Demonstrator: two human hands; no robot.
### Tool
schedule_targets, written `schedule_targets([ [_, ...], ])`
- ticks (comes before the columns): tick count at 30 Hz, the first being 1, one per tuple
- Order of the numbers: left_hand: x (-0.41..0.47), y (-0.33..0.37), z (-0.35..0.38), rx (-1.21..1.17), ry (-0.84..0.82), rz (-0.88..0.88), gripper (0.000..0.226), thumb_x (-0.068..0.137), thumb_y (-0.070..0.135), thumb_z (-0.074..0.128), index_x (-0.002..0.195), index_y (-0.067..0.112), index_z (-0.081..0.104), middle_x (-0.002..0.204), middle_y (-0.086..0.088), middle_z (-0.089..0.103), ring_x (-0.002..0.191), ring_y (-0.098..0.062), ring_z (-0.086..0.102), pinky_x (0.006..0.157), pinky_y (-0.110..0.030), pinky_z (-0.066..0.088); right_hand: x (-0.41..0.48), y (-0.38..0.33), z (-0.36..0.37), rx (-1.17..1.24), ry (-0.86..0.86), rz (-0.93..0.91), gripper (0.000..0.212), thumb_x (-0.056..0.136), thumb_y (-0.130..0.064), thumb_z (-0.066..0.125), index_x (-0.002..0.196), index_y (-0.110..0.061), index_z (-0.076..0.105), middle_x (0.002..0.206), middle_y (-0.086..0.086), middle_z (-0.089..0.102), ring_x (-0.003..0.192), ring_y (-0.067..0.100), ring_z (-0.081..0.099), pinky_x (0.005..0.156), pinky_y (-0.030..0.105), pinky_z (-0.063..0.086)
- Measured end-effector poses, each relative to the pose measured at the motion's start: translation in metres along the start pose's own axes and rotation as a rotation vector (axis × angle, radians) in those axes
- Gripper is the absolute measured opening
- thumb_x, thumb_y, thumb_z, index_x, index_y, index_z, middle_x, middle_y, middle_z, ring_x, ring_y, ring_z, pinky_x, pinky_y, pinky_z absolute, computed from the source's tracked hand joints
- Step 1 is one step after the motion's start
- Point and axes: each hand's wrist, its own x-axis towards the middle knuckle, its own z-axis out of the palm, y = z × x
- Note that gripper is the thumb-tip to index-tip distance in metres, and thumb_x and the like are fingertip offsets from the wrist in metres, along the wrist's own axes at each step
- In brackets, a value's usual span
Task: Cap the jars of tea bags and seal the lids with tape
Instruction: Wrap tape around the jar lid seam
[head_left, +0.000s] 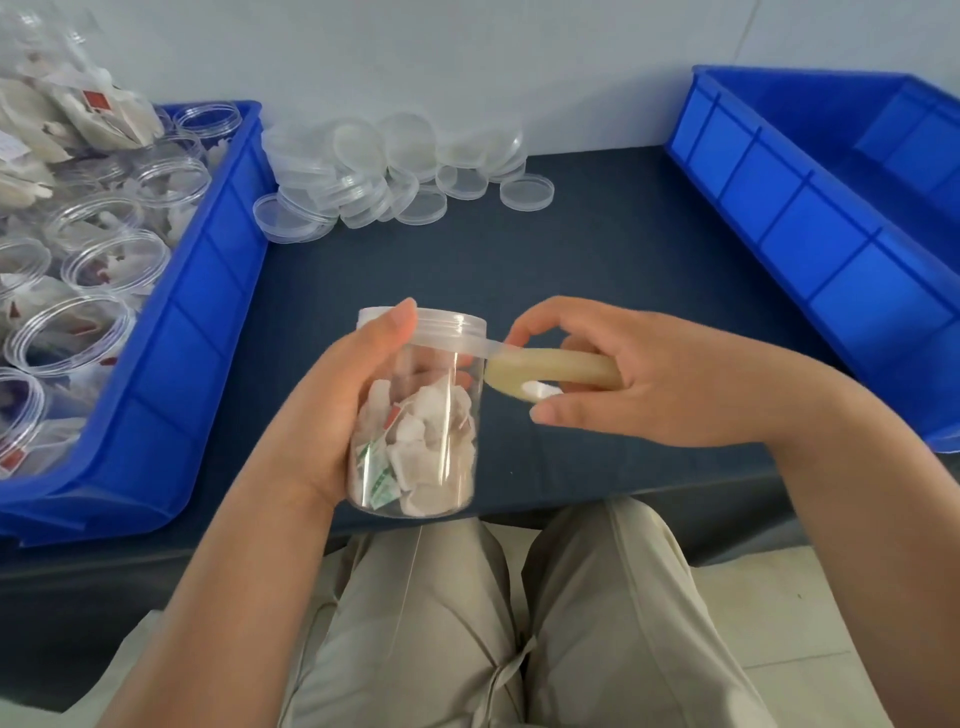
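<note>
The dark blue cloth-covered bench carries the whole job, with its middle kept as working room. On the left edge sits a big blue plastic bin packed with open clear plastic jars of tea bags, probably the supply, within easy reach of the left hand. A matching blue plastic bin stands at the right, likely for finished jars.

The task's thing, a clear round plastic jar of white tea bags, is held up over the near edge of the bench, above the person's lap, and already wears its frosted plastic screw lid. The left hand wraps round the jar's side with the thumb up on the lid, which steadies it and should let it turn. The right hand curls round a yellowish roll of clear tape, fingers pinching where the tape leaves the roll. A short strip of tape runs taut from the roll to the lower edge of the lid, so sealing looks just begun.

At the back lies a loose heap of clear round plastic lids, well apart from the hands. Nothing blocks the wrap except the left thumb, which lies across the lid in the tape's path.
</note>
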Motion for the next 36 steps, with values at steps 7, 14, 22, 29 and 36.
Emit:
schedule_targets([
  [7, -0.006, 0.002, 0.01, -0.158, -0.258, 0.002, 0.085, 0.07, 0.066, 0.088, 0.123, 0.002, 0.075, 0.103, -0.019, 0.071, 0.083, -0.027, 0.074, 0.072, -0.039, 0.063, 0.0, -0.008, 0.009, -0.069, 0.041, 0.05, 0.033, 0.104, -0.072, 0.025, 0.129, -0.067, 0.047, 0.099, -0.016, 0.068, 0.091, -0.002, 0.064, 0.078, 0.027, 0.049],
  [14, -0.002, -0.008, 0.005, -0.15, -0.346, -0.018, 0.08, 0.078, 0.071, 0.08, 0.127, 0.008, 0.075, 0.108, -0.016, 0.073, 0.088, -0.025, 0.074, 0.076, -0.038, 0.063, 0.001, -0.007, 0.008, -0.098, 0.002, 0.095, 0.038, 0.101, -0.074, 0.024, 0.126, -0.064, 0.052, 0.105, -0.028, 0.066, 0.098, -0.011, 0.059, 0.079, 0.02, 0.043],
  [22, 0.011, -0.026, -0.006, 0.062, -0.019, 0.169, 0.101, 0.075, 0.08, 0.078, 0.155, 0.025, 0.05, 0.143, -0.009, 0.067, 0.126, -0.029, 0.068, 0.1, -0.049, 0.056, 0.008, -0.01, 0.014, -0.115, 0.098, 0.181, 0.044, 0.103, -0.074, 0.027, 0.128, -0.054, 0.058, 0.113, -0.03, 0.068, 0.105, -0.006, 0.062, 0.089, 0.02, 0.046],
  [29, 0.014, -0.031, 0.017, 0.252, 0.269, 0.216, 0.081, 0.064, 0.067, 0.091, 0.131, 0.031, 0.061, 0.116, -0.004, 0.073, 0.098, -0.026, 0.076, 0.08, -0.044, 0.063, 0.016, -0.013, 0.029, -0.107, 0.174, 0.181, 0.046, 0.106, -0.069, 0.026, 0.126, -0.048, 0.06, 0.111, -0.017, 0.072, 0.103, 0.005, 0.065, 0.094, 0.034, 0.054],
  [36, 0.0, -0.021, 0.005, -0.23, -0.288, 0.034, 0.067, 0.075, 0.051, 0.09, 0.121, 0.007, 0.07, 0.093, -0.015, 0.063, 0.074, -0.025, 0.068, 0.067, -0.038, 0.059, 0.011, -0.004, -0.005, -0.001, -0.08, 0.126, 0.039, 0.093, -0.085, 0.031, 0.123, -0.069, 0.05, 0.096, -0.041, 0.064, 0.084, -0.015, 0.062, 0.076, 0.02, 0.041],
])
